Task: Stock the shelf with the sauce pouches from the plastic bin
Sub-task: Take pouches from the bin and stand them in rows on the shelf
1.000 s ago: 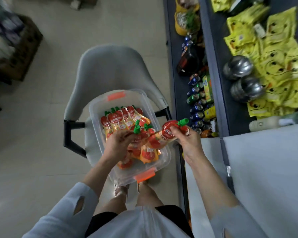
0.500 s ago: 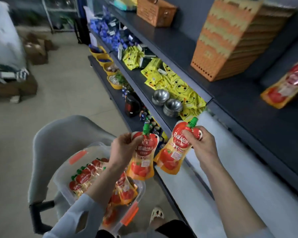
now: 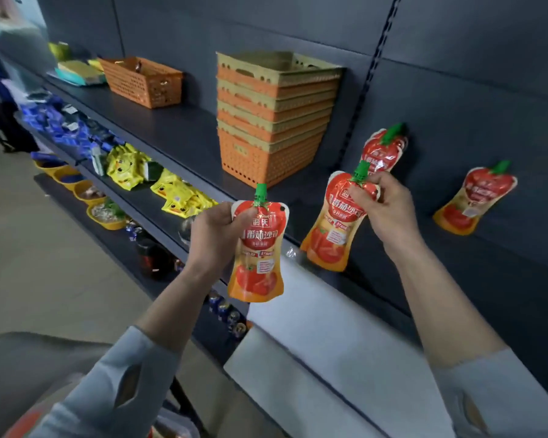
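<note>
Left grip clasps left pouch, right grip right pouch, both dangling below.

A single head-worn camera (wide-angle) looks forward and slightly down, close to the shelf, which recedes from near right to far left.

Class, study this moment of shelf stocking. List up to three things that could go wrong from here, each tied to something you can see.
1. The right hand grips the right pouch only at the top, so the hanging body might swing into the shelved pouch right behind it and topple it.
2. The left hand holds the left pouch short of the shelf; a slip would likely drop it to the floor.
</note>
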A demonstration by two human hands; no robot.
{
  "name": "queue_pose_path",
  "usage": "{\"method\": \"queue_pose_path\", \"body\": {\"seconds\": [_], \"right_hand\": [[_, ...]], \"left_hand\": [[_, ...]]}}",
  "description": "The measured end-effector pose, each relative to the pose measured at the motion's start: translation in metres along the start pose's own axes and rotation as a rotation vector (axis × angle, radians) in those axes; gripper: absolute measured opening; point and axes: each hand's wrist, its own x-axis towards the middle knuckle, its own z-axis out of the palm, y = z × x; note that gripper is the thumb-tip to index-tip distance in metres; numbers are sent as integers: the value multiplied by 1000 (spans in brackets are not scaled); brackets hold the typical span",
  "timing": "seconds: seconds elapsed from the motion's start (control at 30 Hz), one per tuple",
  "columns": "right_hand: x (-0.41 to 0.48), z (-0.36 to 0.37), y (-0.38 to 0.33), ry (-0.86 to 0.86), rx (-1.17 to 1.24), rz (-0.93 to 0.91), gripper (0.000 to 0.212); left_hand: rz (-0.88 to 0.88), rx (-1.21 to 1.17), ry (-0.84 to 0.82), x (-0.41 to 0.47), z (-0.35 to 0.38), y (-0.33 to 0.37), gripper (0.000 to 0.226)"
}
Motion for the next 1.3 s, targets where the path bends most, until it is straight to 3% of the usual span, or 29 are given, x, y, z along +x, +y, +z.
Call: {"method": "queue_pose_path", "body": {"seconds": [0.3,0.47,0.57,0.73,0.87,0.97,1.03,1.1,1.2,1.3], "right_hand": [[106,-48,40,153,-130,31,37],[138,-40,63,201,-235,14,26],[153,-35,66,223,-297,-30,20],[169,-35,70,195,-356,-60,26],[164,-39,66,179,-424,-100,32],[142,-44,51,309,-421,-255,33],[119,-42,40,365,-396,-393,22],[95,-30,32,166,-273,-358,16],[75,-11,33,-186,-28,-143,8],[76,-10,38,-192,29,-125,4]], "left_hand": [[79,27,-26,66,70,20,7],[64,25,0,84,91,18,20],[44,-2,11,91,98,18,17],[20,-41,2,97,108,18,4],[-5,-76,-32,101,112,15,14],[4,-79,-57,102,118,16,17],[28,-82,-83,103,124,20,12],[33,-94,-114,103,132,23,4],[21,-122,-145,102,143,25,3],[6,-134,-171,100,153,23,5]]}}
